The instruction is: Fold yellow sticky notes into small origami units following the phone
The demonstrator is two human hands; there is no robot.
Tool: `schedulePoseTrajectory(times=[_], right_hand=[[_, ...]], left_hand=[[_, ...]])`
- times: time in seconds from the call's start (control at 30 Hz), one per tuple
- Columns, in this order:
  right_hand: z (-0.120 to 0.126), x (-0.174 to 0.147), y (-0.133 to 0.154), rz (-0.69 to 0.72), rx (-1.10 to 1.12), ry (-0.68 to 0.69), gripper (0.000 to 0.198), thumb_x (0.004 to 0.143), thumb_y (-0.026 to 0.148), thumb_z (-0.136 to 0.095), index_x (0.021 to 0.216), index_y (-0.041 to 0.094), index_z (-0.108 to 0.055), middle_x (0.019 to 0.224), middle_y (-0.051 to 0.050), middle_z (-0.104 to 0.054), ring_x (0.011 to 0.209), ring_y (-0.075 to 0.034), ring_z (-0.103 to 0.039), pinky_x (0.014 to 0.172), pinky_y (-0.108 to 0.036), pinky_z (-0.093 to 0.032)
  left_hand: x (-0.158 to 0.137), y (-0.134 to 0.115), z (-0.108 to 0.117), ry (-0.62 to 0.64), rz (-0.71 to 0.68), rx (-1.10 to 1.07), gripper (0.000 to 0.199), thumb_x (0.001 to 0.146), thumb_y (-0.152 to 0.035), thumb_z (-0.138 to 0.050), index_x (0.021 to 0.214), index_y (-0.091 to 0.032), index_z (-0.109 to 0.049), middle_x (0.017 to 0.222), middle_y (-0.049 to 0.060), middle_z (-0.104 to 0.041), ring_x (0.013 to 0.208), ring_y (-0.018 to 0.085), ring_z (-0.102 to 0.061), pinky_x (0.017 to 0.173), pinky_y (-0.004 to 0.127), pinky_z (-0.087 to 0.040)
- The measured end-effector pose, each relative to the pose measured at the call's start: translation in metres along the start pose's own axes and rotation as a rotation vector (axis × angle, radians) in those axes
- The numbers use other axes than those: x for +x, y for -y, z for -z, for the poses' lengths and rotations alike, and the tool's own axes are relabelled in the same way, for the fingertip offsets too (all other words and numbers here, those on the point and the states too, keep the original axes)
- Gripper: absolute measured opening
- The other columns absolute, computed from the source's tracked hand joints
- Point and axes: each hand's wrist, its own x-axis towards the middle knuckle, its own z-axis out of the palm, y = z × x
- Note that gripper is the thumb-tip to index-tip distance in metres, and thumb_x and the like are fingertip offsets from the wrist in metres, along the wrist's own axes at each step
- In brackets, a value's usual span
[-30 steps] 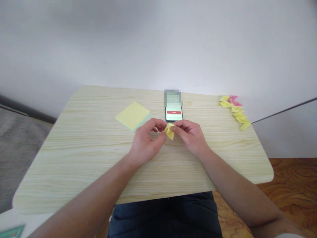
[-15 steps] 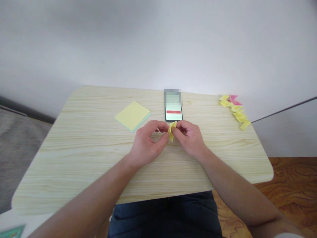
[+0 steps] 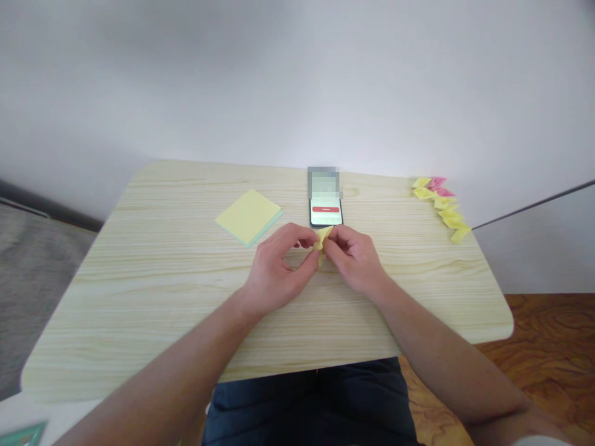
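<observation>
Between my two hands is a small folded piece of yellow paper point(image 3: 322, 238), held just above the table in front of the phone. My left hand point(image 3: 281, 266) pinches its left side between thumb and fingertips. On the right side, my right hand point(image 3: 356, 256) grips it with thumb and bent index finger. Part of the paper is covered by the fingers, so its exact folds cannot be made out. A stack of square paper sheets point(image 3: 248, 217), yellow on top with green edges below, lies to the left of my hands.
A phone point(image 3: 326, 217) with a lit screen lies near the wall. Several folded yellow paper pieces point(image 3: 450, 218) and a pink one point(image 3: 437, 184) form a row at the table's right edge. The light wooden table point(image 3: 153, 279) meets the white wall at its back.
The folded yellow paper has turned and tilted a little between my fingers, and its lower part shows less. My hands have barely shifted.
</observation>
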Motion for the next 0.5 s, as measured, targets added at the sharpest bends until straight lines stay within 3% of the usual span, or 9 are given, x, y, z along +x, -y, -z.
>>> schedulePoseTrajectory(times=[0.13,0.3,0.5], right_hand=[[0.0020,0.0002,0.0018,0.010,-0.059,0.002,0.021,0.093,0.030,-0.059,0.074,0.021,-0.060,0.068,0.002,-0.058,0.062,-0.012,-0.050,0.057,-0.026,-0.038],[0.0003,0.0000,-0.0020,-0.048,0.023,0.005,0.016,0.088,0.027,-0.063,0.073,0.021,-0.060,0.067,0.003,-0.057,0.061,-0.012,-0.049,0.056,-0.025,-0.038],[0.0002,0.0016,-0.0054,-0.099,0.147,0.008,0.016,0.084,0.023,-0.065,0.068,0.019,-0.065,0.064,0.002,-0.063,0.060,-0.013,-0.054,0.056,-0.026,-0.040]], left_hand=[[0.0004,0.0006,0.0000,0.003,0.034,-0.050,0.014,0.088,-0.021,-0.066,0.101,-0.021,-0.067,0.097,0.004,-0.070,0.090,0.018,-0.064,0.085,0.034,-0.053],[0.0011,0.0035,0.0007,0.007,0.080,-0.124,0.014,0.089,-0.018,-0.066,0.102,-0.021,-0.069,0.099,0.004,-0.071,0.091,0.018,-0.066,0.086,0.035,-0.054],[0.0011,0.0008,0.0010,0.010,-0.008,-0.041,0.012,0.089,-0.017,-0.066,0.098,-0.021,-0.072,0.102,0.005,-0.073,0.098,0.020,-0.068,0.091,0.036,-0.054]])
